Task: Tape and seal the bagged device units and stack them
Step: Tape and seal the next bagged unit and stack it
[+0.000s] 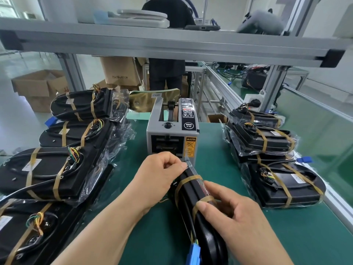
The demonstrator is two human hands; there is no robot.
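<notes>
The bag flap (191, 165) is pinched in the left hand (160, 173), grip narrow. The bagged unit (188, 190) is clasped by the right hand (238, 213).

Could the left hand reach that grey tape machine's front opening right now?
Probably yes: the left hand sits just in front of the tape machine, nothing between them. It pinches the bagged unit, though, so it would have to let go first.

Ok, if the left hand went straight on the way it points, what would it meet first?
Likely the front of the tape dispenser, just beyond the bagged device unit that the left hand pinches; depth is unclear.
</notes>
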